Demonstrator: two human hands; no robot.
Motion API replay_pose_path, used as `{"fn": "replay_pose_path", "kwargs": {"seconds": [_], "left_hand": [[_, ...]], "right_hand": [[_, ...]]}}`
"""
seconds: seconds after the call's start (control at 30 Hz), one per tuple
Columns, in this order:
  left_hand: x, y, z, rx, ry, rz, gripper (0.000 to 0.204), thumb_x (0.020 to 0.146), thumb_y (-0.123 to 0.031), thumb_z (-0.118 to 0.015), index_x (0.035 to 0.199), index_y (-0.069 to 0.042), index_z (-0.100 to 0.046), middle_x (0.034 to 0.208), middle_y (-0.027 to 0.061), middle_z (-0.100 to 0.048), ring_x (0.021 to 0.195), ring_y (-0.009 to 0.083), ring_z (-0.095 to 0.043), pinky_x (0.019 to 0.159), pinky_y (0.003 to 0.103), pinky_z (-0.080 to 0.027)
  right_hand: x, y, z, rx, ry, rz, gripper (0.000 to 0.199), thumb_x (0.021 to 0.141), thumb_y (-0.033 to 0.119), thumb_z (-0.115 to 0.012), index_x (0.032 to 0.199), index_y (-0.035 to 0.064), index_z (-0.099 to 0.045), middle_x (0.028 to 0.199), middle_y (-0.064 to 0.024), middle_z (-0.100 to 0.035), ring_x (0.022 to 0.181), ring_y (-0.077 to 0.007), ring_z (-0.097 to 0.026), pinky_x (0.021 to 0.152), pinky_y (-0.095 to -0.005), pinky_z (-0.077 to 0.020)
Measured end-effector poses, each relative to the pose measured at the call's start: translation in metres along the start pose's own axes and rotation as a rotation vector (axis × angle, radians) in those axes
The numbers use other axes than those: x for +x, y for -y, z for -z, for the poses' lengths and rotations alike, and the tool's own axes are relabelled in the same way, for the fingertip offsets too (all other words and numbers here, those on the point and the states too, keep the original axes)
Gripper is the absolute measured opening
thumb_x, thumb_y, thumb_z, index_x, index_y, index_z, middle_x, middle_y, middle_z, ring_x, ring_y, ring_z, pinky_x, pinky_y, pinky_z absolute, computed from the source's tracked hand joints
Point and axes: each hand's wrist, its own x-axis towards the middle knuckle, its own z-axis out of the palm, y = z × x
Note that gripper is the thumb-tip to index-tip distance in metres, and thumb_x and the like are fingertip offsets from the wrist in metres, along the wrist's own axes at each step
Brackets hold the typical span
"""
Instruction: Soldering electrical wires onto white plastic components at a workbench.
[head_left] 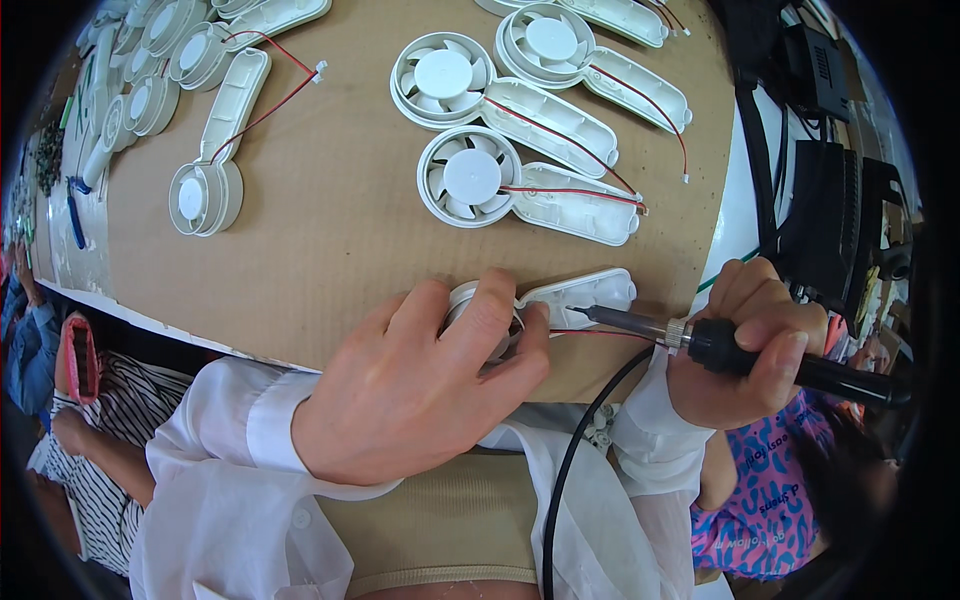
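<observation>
Head view: left hand (420,385) covers fan housing (585,292) — soldering iron (700,342) touching.

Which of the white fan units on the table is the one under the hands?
The fan unit at the near table edge: the left hand covers its round end, and the soldering iron in the right hand points at it. The others lie untouched.

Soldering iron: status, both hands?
Right hand grips soldering iron, tip at red wire. Left hand pins fan half-shell to cardboard. Nothing in the way.
</observation>
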Motion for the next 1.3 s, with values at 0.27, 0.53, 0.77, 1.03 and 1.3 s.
{"fn": "replay_pose_path", "kwargs": {"seconds": [0.27, 0.53, 0.77, 1.03, 1.3], "left_hand": [[0.001, -0.001, 0.001, 0.003, 0.01, 0.011, 0.025, 0.073, -0.01, -0.081, 0.095, -0.016, -0.07, 0.111, 0.0059, -0.061, 0.064, 0.0151, -0.049, 0.045, 0.026, -0.041], [0.0, 0.0, -0.001, -0.008, -0.01, 0.011, 0.025, 0.074, -0.01, -0.081, 0.095, -0.017, -0.07, 0.111, 0.0058, -0.061, 0.065, 0.0154, -0.05, 0.046, 0.026, -0.042], [-0.008, 0.01, -0.002, -0.039, -0.048, -0.042, 0.03, 0.07, -0.009, -0.073, 0.099, -0.017, -0.071, 0.111, 0.0066, -0.058, 0.063, 0.0158, -0.044, 0.047, 0.023, -0.038], [-0.027, 0.066, 0.023, -0.145, -0.283, -0.019, 0.032, 0.078, -0.018, -0.075, 0.11, -0.019, -0.072, 0.106, 0.0039, -0.062, 0.069, 0.0157, -0.048, 0.052, 0.025, -0.041], [-0.036, 0.123, 0.039, 0.186, -0.219, 0.274, 0.033, 0.082, -0.018, -0.077, 0.114, -0.012, -0.072, 0.109, 0.005, -0.065, 0.087, 0.0239, -0.053, 0.077, 0.033, -0.046]], "right_hand": [[0.0, 0.004, -0.003, -0.05, 0.013, -0.065, 0.012, 0.09, 0.016, -0.054, 0.08, 0.0111, -0.052, 0.062, 0.0003, -0.052, 0.055, -0.0108, -0.035, 0.054, -0.0273, -0.0302], [-0.001, -0.001, -0.002, -0.065, 0.009, 0.011, 0.013, 0.092, 0.019, -0.052, 0.081, 0.012, -0.051, 0.061, 0.0003, -0.051, 0.055, -0.0103, -0.035, 0.054, -0.0265, -0.0288], [0.006, -0.006, 0.021, 0.172, -0.13, 0.055, 0.022, 0.098, 0.026, -0.046, 0.081, 0.0127, -0.051, 0.058, 0.0022, -0.043, 0.053, -0.0108, -0.031, 0.053, -0.0268, -0.0256], [0.012, 0.007, 0.017, 0.166, -0.567, 0.007, 0.031, 0.103, 0.034, -0.047, 0.083, 0.0116, -0.055, 0.067, -0.0005, -0.043, 0.063, -0.0109, -0.033, 0.055, -0.0261, -0.0253], [0.025, 0.006, 0.034, 0.104, -0.542, -0.01, 0.028, 0.104, 0.032, -0.05, 0.094, 0.0098, -0.063, 0.074, -0.0009, -0.046, 0.063, -0.0106, -0.034, 0.057, -0.0234, -0.0274]]}}
